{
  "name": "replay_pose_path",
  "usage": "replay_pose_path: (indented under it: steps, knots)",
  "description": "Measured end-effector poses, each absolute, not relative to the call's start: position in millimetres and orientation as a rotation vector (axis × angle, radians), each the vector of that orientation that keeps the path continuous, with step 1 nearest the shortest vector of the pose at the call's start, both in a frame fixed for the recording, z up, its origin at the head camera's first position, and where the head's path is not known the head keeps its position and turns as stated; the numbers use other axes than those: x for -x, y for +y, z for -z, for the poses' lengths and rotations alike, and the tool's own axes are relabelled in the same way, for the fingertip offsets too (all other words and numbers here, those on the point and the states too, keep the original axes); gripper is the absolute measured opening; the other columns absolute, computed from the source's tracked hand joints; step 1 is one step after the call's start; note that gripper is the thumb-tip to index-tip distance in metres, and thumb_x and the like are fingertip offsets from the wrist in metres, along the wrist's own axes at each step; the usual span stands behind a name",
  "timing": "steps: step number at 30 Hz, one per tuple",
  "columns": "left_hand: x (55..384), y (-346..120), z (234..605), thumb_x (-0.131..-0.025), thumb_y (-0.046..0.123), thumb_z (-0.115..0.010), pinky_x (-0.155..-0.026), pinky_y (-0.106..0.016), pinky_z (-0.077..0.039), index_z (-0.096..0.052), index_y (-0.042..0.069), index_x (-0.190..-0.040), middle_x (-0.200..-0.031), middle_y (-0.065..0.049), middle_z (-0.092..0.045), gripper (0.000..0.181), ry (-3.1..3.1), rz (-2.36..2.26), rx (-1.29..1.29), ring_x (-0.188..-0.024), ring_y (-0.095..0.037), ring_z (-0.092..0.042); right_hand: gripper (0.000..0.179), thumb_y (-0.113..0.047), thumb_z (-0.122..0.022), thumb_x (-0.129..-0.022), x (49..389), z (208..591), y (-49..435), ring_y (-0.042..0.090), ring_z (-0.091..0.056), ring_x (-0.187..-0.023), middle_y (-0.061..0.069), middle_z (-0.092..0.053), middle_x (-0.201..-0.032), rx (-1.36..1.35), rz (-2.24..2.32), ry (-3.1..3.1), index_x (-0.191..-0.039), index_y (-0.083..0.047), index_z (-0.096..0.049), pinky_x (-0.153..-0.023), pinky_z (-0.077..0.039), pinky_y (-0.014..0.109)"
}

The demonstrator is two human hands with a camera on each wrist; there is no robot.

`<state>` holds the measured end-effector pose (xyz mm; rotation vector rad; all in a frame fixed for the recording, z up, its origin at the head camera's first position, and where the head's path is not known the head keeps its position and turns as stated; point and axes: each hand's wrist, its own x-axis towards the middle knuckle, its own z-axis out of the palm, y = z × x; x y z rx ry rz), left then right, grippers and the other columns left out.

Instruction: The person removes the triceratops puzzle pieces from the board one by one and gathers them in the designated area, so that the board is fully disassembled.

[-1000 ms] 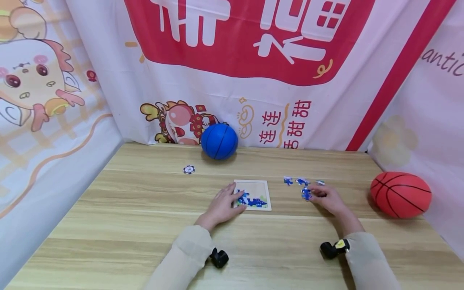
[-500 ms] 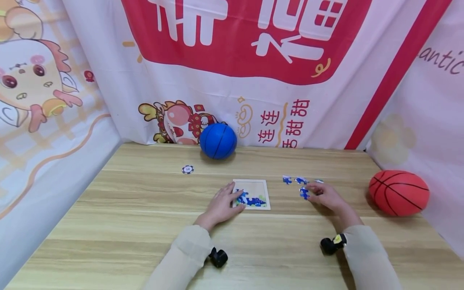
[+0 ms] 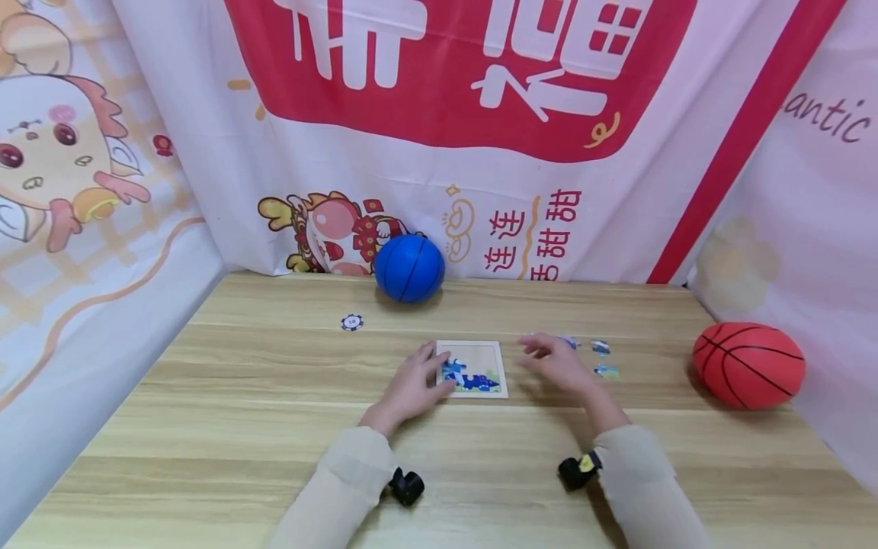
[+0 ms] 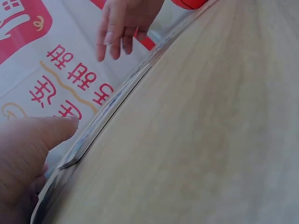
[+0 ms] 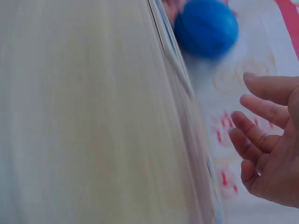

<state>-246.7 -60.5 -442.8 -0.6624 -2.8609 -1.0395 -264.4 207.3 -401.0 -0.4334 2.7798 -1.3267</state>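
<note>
A square white-framed jigsaw board (image 3: 503,367) lies mid-table, blue castle pieces (image 3: 480,383) fitted along its lower and left part. At its left edge is my left hand (image 3: 411,383), thumb and fingers spread beside the frame and nothing gripped. In the left wrist view its thumb (image 4: 51,133) extends just above the board's edge. My right hand (image 3: 559,364) hovers to the right of the board. Its fingers (image 5: 261,135) are loosely bent and spread in the right wrist view, with nothing between them. Loose jigsaw pieces (image 3: 600,348) lie to its right; others are partly hidden behind it.
A blue ball (image 3: 409,268) sits at the back against the curtain. A red ball (image 3: 749,365) stands at the right edge of the table. A round chip marked 10 (image 3: 352,322) lies at the back left. Printed cloth hangs around the table.
My right hand has moved left from the loose pieces toward the board, uncovering a green-blue piece. My left hand has stayed by the board, its fingers drawn slightly back from the pieces.
</note>
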Motion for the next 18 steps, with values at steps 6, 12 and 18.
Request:
replay_pose_path:
  steps: [6,12,18]
  knots:
    - [251,-68,447,-0.083,0.04,-0.053,-0.101,-0.041,-0.012,-0.041,0.01,-0.129,-0.138,-0.017,-0.022,0.056,-2.877,0.862,0.622,-0.127,-0.028,-0.015,0.033,-0.014,-0.062,-0.079,268,409,152,0.019,-0.052,-0.081,0.006,-0.058,-0.089,0.49,1.347,2.738,-0.11,-0.002,-0.057,-0.069,-0.044,0.031]
    - [251,-68,447,-0.083,0.044,-0.05,-0.101,-0.041,-0.01,-0.041,0.01,-0.129,-0.138,-0.018,-0.021,0.058,-2.916,0.77,0.645,-0.126,-0.029,-0.014,0.031,-0.007,-0.064,-0.076,269,422,124,0.019,-0.052,-0.079,0.006,-0.057,-0.085,0.646,1.244,2.791,-0.105,0.002,-0.059,-0.07,-0.044,0.031]
    - [250,-68,445,-0.083,0.043,-0.051,-0.101,-0.042,-0.011,-0.042,0.009,-0.128,-0.137,-0.018,-0.022,0.057,-2.927,0.742,0.644,-0.126,-0.03,-0.015,0.032,-0.014,-0.067,-0.074,270,434,116,0.02,-0.047,-0.083,0.006,-0.052,-0.091,0.713,1.023,2.947,-0.104,-0.005,-0.062,-0.073,-0.04,0.034]
